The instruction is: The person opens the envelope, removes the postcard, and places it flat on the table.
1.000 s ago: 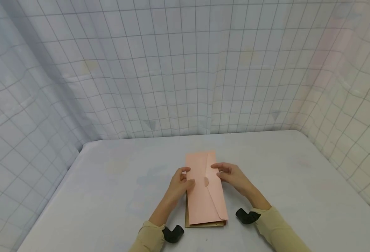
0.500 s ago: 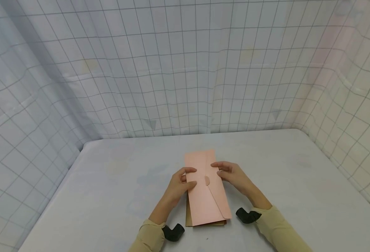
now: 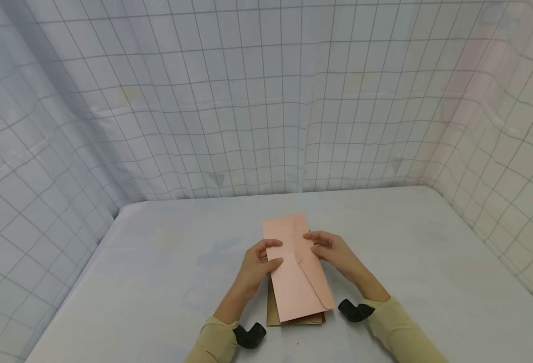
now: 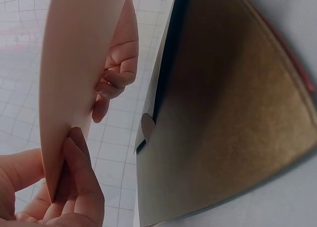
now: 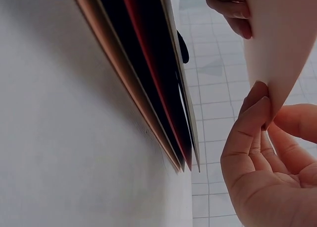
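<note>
A long pink envelope [image 3: 295, 290] is held by both hands, its pointed flap facing up. My left hand [image 3: 258, 263] pinches its left edge, thumb on top and fingers bent beneath, as the left wrist view shows. On the opposite edge my right hand [image 3: 336, 254] pinches it between thumb and fingers. Below lies a stack of envelopes, with a gold envelope [image 4: 242, 133] on top, its flap notch towards the far side. The right wrist view shows a gap between the pink envelope and the stack, where a red envelope edge [image 5: 148, 48] shows among dark and tan ones.
A white-covered table [image 3: 157, 272] spreads around the stack. White grid-patterned curtains [image 3: 266, 101] hang at the back and both sides. A black bent piece [image 3: 250, 336] sits by the left sleeve, and another black piece [image 3: 356, 310] by the right one.
The pink envelope has turned slightly, its near end going right and up, its far end left. More of the gold envelope shows. My left fingers reach further over the edge; my right hand barely moved.
</note>
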A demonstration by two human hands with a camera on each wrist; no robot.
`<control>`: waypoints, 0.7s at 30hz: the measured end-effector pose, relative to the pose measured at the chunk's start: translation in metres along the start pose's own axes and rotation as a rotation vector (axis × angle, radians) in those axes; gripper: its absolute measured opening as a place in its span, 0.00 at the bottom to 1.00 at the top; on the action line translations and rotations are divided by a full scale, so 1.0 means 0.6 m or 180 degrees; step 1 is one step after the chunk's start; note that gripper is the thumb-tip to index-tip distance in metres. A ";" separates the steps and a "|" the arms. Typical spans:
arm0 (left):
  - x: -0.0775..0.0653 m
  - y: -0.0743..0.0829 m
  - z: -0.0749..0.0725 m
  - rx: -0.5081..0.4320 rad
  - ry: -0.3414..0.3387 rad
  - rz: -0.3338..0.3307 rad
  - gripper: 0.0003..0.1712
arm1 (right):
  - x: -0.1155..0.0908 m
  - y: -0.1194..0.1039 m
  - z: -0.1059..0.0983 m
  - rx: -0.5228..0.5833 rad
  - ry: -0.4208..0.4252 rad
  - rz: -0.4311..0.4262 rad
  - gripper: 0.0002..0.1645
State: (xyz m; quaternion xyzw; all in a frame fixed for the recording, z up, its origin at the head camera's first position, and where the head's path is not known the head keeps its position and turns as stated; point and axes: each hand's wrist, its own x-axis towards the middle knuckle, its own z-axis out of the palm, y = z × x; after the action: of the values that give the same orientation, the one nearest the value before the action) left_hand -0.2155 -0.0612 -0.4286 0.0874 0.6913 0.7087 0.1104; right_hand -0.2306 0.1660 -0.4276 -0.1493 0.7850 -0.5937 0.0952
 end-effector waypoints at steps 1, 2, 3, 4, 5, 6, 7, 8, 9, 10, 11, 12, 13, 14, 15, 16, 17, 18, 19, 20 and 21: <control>0.000 0.001 0.001 -0.0003 0.0020 0.0004 0.23 | 0.000 0.000 0.000 -0.0001 0.0010 0.0010 0.23; 0.000 0.001 0.001 -0.0006 0.0041 0.0009 0.23 | 0.000 0.000 0.000 -0.0001 0.0023 0.0025 0.23; 0.000 0.001 0.002 -0.0006 0.0060 0.0012 0.23 | 0.000 0.000 0.000 -0.0010 0.0034 0.0034 0.23; 0.000 0.002 0.002 -0.0003 0.0074 0.0013 0.23 | -0.001 0.001 0.001 -0.0018 0.0053 0.0048 0.23; -0.001 0.002 0.003 -0.0002 0.0082 0.0015 0.23 | -0.001 0.001 0.001 -0.0023 0.0071 0.0060 0.23; -0.001 0.002 0.004 -0.0001 0.0090 0.0015 0.23 | -0.001 0.002 0.002 -0.0042 0.0091 0.0066 0.23; -0.002 0.003 0.004 -0.0004 0.0102 0.0014 0.23 | -0.001 0.002 0.002 -0.0066 0.0094 0.0051 0.23; -0.002 0.004 0.005 -0.0005 0.0113 0.0020 0.23 | -0.001 0.002 0.003 -0.0092 0.0098 0.0036 0.23; -0.003 0.004 0.006 -0.0007 0.0123 0.0027 0.23 | -0.001 0.003 0.003 -0.0124 0.0098 0.0014 0.23; -0.003 0.005 0.006 -0.0003 0.0132 0.0044 0.23 | 0.000 0.003 0.004 -0.0149 0.0101 -0.0004 0.23; -0.003 0.005 0.007 -0.0003 0.0144 0.0061 0.23 | 0.000 0.003 0.005 -0.0165 0.0103 -0.0022 0.24; -0.003 0.006 0.007 0.0000 0.0161 0.0076 0.23 | 0.001 0.003 0.005 -0.0191 0.0100 -0.0050 0.24; -0.003 0.006 0.008 0.0007 0.0179 0.0100 0.23 | 0.001 0.003 0.006 -0.0199 0.0086 -0.0077 0.25; -0.002 0.006 0.008 0.0009 0.0195 0.0121 0.23 | 0.002 0.003 0.006 -0.0210 0.0080 -0.0086 0.25; -0.002 0.007 0.008 0.0020 0.0212 0.0140 0.23 | 0.002 0.003 0.007 -0.0230 0.0070 -0.0108 0.26; -0.002 0.007 0.008 0.0032 0.0232 0.0157 0.23 | 0.003 0.003 0.008 -0.0248 0.0060 -0.0120 0.27; -0.003 0.007 0.009 0.0040 0.0249 0.0168 0.23 | 0.003 0.003 0.008 -0.0269 0.0047 -0.0128 0.28; -0.003 0.007 0.009 0.0051 0.0266 0.0177 0.23 | 0.003 0.003 0.009 -0.0300 0.0028 -0.0135 0.29; -0.004 0.008 0.009 0.0061 0.0279 0.0191 0.23 | 0.002 0.003 0.010 -0.0327 0.0014 -0.0130 0.30; -0.005 0.008 0.010 0.0068 0.0289 0.0196 0.22 | 0.002 0.003 0.010 -0.0348 0.0001 -0.0123 0.31; -0.005 0.008 0.010 0.0079 0.0297 0.0205 0.23 | 0.001 0.002 0.011 -0.0367 -0.0002 -0.0116 0.32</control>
State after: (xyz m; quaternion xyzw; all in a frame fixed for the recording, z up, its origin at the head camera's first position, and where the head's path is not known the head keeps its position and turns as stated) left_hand -0.2111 -0.0565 -0.4237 0.0778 0.7013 0.7066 0.0540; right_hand -0.2293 0.1602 -0.4308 -0.1691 0.8150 -0.5491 0.0759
